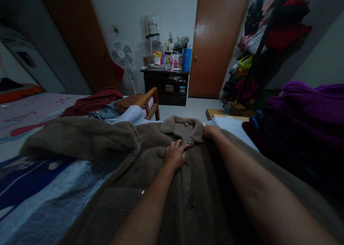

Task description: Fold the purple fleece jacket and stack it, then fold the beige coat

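Note:
A brown fuzzy coat [150, 166] lies spread out, front side up, with its collar at the far end and one sleeve stretched to the left. My left hand [175, 154] rests on the chest just below the collar opening, fingers spread, beside a button. At the right side of the collar, my right hand [211, 131] has its fingers closed on the coat's edge near the shoulder. The coat's right part is partly hidden by my right forearm.
Folded purple and dark cloths [309, 112] are piled at the right. Red clothing [94, 100] and a wooden chair [152, 101] stand beyond the left sleeve. Farther back are a white fan [122, 55], a dark cabinet [165, 87] and a brown door [211, 41].

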{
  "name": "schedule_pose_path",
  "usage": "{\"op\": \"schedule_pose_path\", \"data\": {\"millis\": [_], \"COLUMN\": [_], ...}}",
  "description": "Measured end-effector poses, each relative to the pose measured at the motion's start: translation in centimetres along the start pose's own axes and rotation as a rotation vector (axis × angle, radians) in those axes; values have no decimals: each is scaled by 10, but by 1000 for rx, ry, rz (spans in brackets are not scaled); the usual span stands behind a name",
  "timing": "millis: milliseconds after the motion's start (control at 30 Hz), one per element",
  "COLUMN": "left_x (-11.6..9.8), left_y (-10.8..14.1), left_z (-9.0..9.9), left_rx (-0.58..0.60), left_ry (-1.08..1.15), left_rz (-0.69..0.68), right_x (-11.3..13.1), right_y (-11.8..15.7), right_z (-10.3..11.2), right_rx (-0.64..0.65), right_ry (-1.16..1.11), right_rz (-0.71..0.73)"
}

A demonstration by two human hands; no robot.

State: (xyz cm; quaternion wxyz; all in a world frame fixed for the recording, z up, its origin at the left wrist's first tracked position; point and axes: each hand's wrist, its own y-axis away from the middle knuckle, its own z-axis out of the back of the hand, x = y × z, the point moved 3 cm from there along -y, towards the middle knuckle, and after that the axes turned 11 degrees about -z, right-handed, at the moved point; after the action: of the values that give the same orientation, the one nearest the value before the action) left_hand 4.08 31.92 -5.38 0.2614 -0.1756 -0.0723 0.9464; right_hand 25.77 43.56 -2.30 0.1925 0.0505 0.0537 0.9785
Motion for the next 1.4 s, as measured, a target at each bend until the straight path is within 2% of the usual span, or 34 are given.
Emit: {"op": "schedule_pose_path", "data": {"millis": [133, 300, 400, 467, 600, 667, 767, 900, 1100, 1233, 1333, 1400], "left_x": [0, 3, 4, 5, 7, 5, 0, -6, -13, -17, -24, -30], "left_y": [0, 2, 2, 1, 2, 4, 9, 14, 18, 39, 61, 73], "left_z": [1, 0, 1, 2, 6, 11, 21, 31, 31, 32, 34, 37], "left_rx": [-17, -54, -102, -132, -188, -212, -224, -151, -59, 43, 198, 261], "left_ry": [15, 33, 68, 90, 42, -26, -133, -145, -87, -90, -85, -99], "left_rz": [-2, -20, -32, -21, 76, 135, 249, 365, 386, 360, 308, 286], "right_x": [9, 21, 18, 14, 14, 22, 40, 57, 41, 34, 31, 30], "right_y": [-2, 3, 11, 15, 22, 29, 50, 95, 162, 183, 190, 192], "right_z": [7, 28, 23, 12, -1, 4, 16, 14, -19, -49, -62, -67], "right_rx": [54, -116, -207, -216, -217, -272, -308, -153, -59, 12, -40, -70], "right_ry": [71, 80, 74, 76, 79, 23, -196, -475, -529, -513, -522, -533], "right_rz": [21, 54, 48, 25, -18, -35, -22, 110, 176, 276, 284, 267]}}
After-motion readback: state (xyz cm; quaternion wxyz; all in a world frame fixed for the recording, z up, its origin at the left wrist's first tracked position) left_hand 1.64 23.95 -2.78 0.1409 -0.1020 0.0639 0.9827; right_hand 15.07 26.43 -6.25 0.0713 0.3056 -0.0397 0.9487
